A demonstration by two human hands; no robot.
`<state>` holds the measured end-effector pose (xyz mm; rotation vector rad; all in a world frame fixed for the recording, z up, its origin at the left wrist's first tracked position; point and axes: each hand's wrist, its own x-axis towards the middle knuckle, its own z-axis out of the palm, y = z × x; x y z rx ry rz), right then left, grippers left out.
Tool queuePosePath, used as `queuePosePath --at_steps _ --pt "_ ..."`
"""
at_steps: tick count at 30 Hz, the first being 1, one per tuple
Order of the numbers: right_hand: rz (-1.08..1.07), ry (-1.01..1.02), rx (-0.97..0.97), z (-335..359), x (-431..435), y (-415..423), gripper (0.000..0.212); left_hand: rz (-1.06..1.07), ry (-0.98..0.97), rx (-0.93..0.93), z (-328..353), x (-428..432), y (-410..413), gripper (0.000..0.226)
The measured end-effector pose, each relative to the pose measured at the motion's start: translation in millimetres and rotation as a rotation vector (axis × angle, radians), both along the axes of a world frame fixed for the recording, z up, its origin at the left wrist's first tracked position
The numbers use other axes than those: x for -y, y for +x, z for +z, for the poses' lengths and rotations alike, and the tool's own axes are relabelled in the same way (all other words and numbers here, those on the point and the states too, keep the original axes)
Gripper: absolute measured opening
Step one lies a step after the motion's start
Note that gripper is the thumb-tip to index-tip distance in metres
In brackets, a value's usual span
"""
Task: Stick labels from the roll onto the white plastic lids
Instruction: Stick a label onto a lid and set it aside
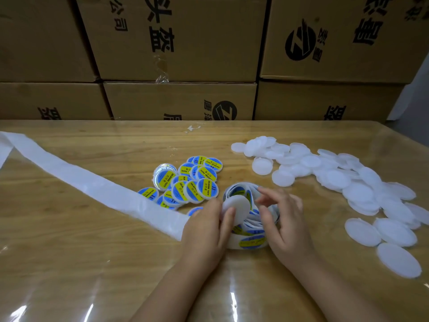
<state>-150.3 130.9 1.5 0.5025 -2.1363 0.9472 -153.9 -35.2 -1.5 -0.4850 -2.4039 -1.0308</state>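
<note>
Head view: just below the middle of the frame the left hand [204, 226] holds one blank lid [234, 205], thumb and fingers [228, 219] pinching its left edge so that the disc stands tilted over the roll [236, 185], its pale face turned up and to the right. The right hand [285, 219] hovers just to the right of that lid, its fingers [269, 194] loosely spread and a little curved above the roll's open centre, with nothing visible between them. Whether their tips touch the coiled strip cannot be told. The roll sits on the tabletop [92, 252] between the two hands, and one blue and yellow label [251, 240] faces the camera on its outer turn, at the roll's lower edge. The coming move seems to turn on this: the lid lies to the left of the right fingers and just beside them, and the labels lie beneath both, nearer the right hand, so that hand is probably the one to peel and carry a label across. Being round, the lid has no long axis to line up. The labelled lids [192, 180] are heaped just upper left of the hands, and the blank lids [325, 173] spread down the right side. The backing strip [81, 180] runs away to the left edge. Cardboard boxes [176, 43] fill the top.
</note>
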Motion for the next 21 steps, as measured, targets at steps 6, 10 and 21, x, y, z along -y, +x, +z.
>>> queuePosePath --at_steps 6,10,21 --pt "0.026 0.246 0.060 -1 -9 -5 0.028 0.067 0.020 -0.008 -1 2 -1 0.039" --pt "0.076 0.366 0.101 2 -20 -8 0.029 0.121 0.097 -0.018 0 9 -6 0.034" --pt "0.165 0.512 0.037 4 -11 -5 0.026 0.158 0.124 -0.098 -2 9 -10 0.034"
